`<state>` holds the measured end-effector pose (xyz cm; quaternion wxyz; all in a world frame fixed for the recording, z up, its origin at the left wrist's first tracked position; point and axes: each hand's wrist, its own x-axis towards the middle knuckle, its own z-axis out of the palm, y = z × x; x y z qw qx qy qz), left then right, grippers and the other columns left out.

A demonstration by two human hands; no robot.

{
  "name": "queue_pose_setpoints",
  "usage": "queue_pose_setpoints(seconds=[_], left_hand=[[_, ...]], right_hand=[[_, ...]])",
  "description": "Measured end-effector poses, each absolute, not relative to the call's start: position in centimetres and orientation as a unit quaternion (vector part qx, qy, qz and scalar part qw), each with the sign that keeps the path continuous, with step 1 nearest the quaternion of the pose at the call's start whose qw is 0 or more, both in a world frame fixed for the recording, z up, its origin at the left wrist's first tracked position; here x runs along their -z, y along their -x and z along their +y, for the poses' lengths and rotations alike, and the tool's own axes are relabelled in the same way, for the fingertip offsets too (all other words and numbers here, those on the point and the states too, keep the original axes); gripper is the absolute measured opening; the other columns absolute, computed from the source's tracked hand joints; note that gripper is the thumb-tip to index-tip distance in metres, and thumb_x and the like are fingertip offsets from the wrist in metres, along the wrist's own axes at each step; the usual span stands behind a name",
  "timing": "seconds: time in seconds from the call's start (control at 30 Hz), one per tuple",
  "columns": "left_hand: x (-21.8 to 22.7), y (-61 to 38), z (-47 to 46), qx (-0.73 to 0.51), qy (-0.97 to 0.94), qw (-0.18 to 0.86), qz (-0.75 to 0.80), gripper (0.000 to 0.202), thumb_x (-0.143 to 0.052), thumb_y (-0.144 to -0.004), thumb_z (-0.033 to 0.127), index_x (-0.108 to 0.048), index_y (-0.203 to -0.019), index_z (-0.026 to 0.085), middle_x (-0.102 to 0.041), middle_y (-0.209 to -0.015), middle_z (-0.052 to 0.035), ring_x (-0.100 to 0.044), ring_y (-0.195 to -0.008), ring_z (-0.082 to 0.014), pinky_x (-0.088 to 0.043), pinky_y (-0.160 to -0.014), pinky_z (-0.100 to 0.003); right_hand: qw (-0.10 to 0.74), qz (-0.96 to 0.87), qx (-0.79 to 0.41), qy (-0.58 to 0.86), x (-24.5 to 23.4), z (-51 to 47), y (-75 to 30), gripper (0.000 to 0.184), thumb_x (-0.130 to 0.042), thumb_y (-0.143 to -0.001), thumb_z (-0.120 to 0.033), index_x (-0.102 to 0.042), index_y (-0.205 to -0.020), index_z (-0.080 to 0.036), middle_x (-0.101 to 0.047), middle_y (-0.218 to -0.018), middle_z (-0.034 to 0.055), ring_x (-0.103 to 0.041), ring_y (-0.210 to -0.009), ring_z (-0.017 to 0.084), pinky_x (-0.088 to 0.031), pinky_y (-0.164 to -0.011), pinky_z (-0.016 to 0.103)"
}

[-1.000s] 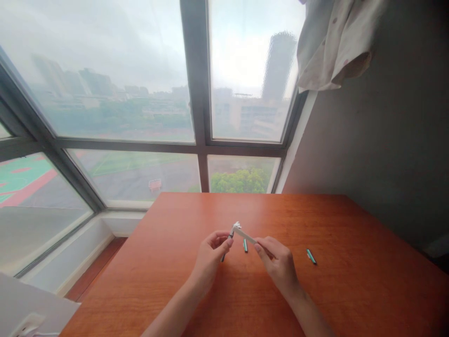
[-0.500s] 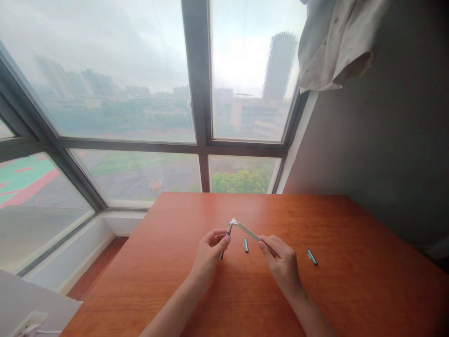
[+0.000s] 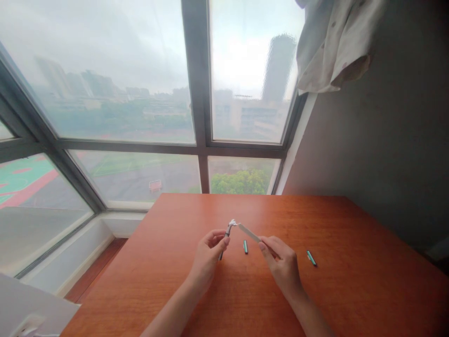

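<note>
My left hand [image 3: 209, 255] is closed around a slim razor handle [image 3: 228, 230], dark and silvery, tilted upward with a bent neck. At its top sits a small white, irregular-looking end [image 3: 233, 222]; its detail is too small to make out. My right hand [image 3: 280, 257] pinches a flat, whitish stick [image 3: 249, 232] by its lower end. The stick's far tip points up and left, very close to the white end; whether they touch I cannot tell. Between the hands lies a small green-and-black razor cartridge [image 3: 245, 246]. A similar razor cartridge [image 3: 311, 258] rests right of my right hand.
Both hands are above a reddish-brown wooden table [image 3: 175, 299]. Behind its far edge stand large windows with grey frames [image 3: 199, 117]. A light-coloured garment [image 3: 336, 51] hangs at upper right before a grey wall [image 3: 386, 154]. A white socket [image 3: 30, 325] is at lower left.
The stick's tip appears a little lower and slightly farther from the white end of the razor handle. Both hands keep almost the same place and grip.
</note>
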<state>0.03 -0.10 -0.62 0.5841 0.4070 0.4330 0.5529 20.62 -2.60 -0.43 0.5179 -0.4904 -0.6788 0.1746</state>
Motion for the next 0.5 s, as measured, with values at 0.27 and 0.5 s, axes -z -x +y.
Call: queue_pose_setpoints(seconds=[0.27, 0.5], left_hand=[[0.39, -0.09, -0.05, -0.549, -0.412, 0.588, 0.428, 0.026, -0.076, -0.068, 0.035, -0.067, -0.086, 0.018, -0.061, -0.07, -0.0005, -0.049, -0.061, -0.0103, -0.034, -0.055, -0.02], [0.19, -0.07, -0.05, -0.555, -0.408, 0.577, 0.44, 0.029, -0.077, -0.065, 0.036, -0.067, -0.084, 0.017, -0.063, -0.07, -0.0014, -0.051, -0.061, -0.0116, -0.036, -0.057, -0.021]], right_hand=[[0.511, -0.686, -0.176, 0.487, 0.36, -2.44, -20.32, 0.02, -0.052, -0.09, -0.029, -0.07, -0.092, -0.019, -0.064, -0.077, 0.0045, -0.06, -0.067, 0.016, -0.045, -0.06, 0.023], [0.507, -0.685, -0.19, 0.487, 0.01, -2.82, -20.03, 0.023, -0.051, -0.091, -0.031, -0.07, -0.092, -0.019, -0.064, -0.074, 0.004, -0.059, -0.065, 0.016, -0.044, -0.057, 0.023]])
